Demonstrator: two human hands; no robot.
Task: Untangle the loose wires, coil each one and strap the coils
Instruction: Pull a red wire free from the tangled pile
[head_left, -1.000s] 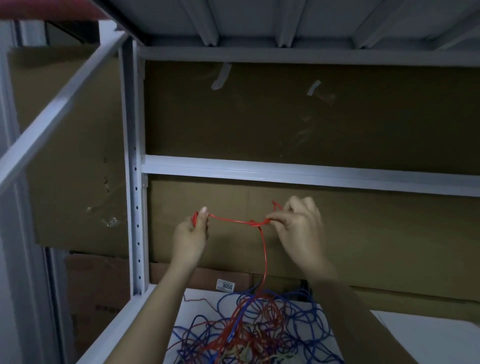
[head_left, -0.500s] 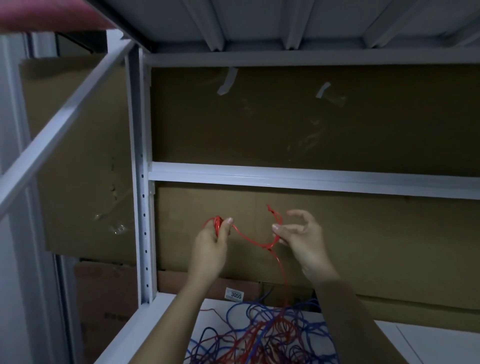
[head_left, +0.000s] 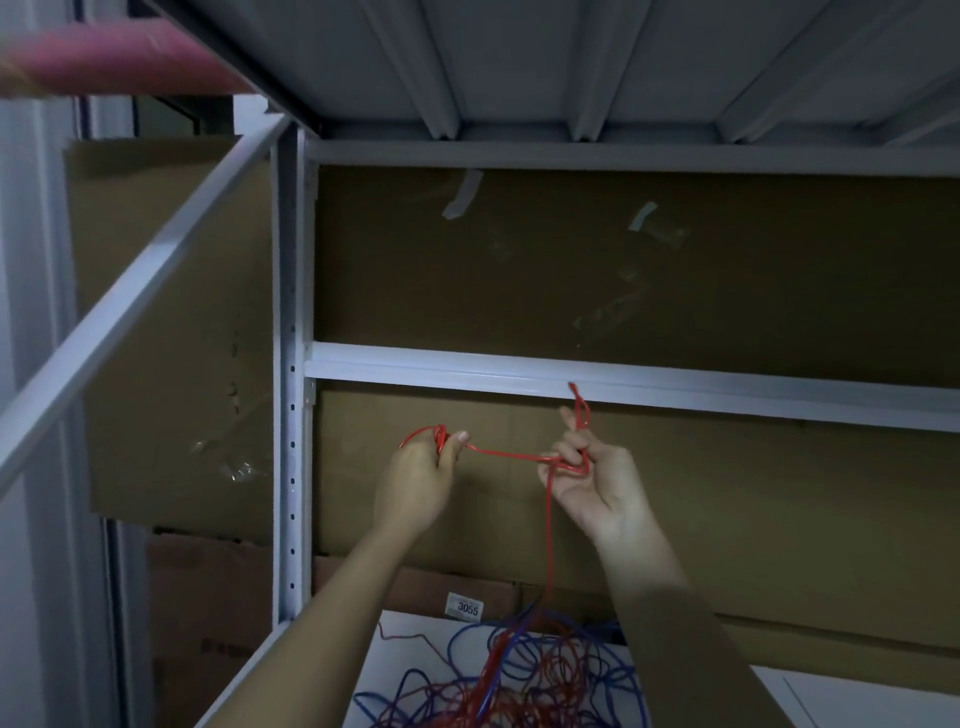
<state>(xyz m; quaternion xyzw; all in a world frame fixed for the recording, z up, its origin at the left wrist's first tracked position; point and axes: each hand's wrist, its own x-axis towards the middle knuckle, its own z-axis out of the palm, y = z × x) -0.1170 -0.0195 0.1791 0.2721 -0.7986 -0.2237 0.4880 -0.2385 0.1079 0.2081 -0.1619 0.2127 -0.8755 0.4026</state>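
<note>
A thin red wire (head_left: 506, 455) stretches between both raised hands. My left hand (head_left: 418, 480) grips a small bunch of red loops at its fingertips. My right hand (head_left: 592, 480), palm toward me, has the wire wound round its curled fingers, and the wire's free end sticks up above them. From the right hand the wire drops straight down into a tangled heap of red and blue wires (head_left: 524, 680) on the white shelf surface (head_left: 405, 654).
I am inside a white metal rack: an upright post (head_left: 293, 415) at left, a horizontal beam (head_left: 675, 382) just behind the hands, a shelf deck overhead. Brown cardboard (head_left: 675, 270) backs the rack. A label reading 3055 (head_left: 466, 607) sits low on it.
The hands moved apart, so the red span between them went from sagging to nearly straight. The right hand turned palm-up and hooked the wire round its fingers; the free end now points higher.
</note>
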